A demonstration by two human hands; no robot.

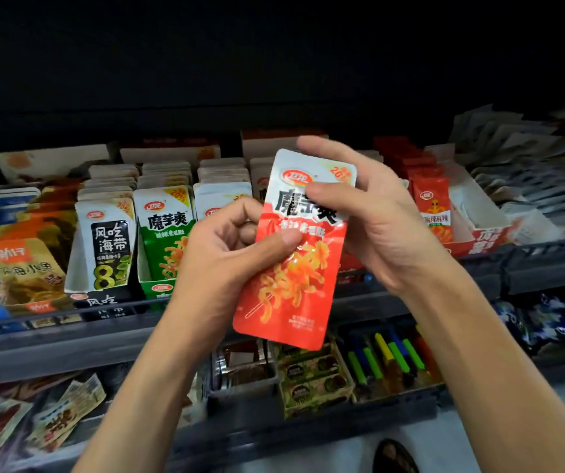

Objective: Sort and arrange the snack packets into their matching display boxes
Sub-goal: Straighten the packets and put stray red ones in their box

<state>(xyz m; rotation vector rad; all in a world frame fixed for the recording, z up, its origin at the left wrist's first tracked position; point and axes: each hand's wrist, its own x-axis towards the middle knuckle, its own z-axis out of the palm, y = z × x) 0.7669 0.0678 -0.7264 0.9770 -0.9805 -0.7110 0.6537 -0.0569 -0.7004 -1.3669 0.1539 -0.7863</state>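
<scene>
Red packet (pixel 294 268) is up in mid-air, held in front of the shelf (pixel 52 339) between both hands, clear of every box. The left hand (pixel 226 264) grips its left edge, thumb pressed across the front and fingers curled behind. The right hand (pixel 387 227) pinches the top, thumb on the black lettering, fingers spread behind the white header. Behind it stand upright rows: a black-labelled kelp row (pixel 110 244), a green packet row (pixel 168 233) in its green box (pixel 151 288), then a white-topped row (pixel 221 196) partly hidden by the hands. Off to the right sits a red display box (pixel 489 237) with orange-red packets. The job now, by the look of it, is matching: compare colour and print with each row's front packet, then slide it in upright, face forward, behind the same design. Whether the hidden row is the red match cannot be told from here.
</scene>
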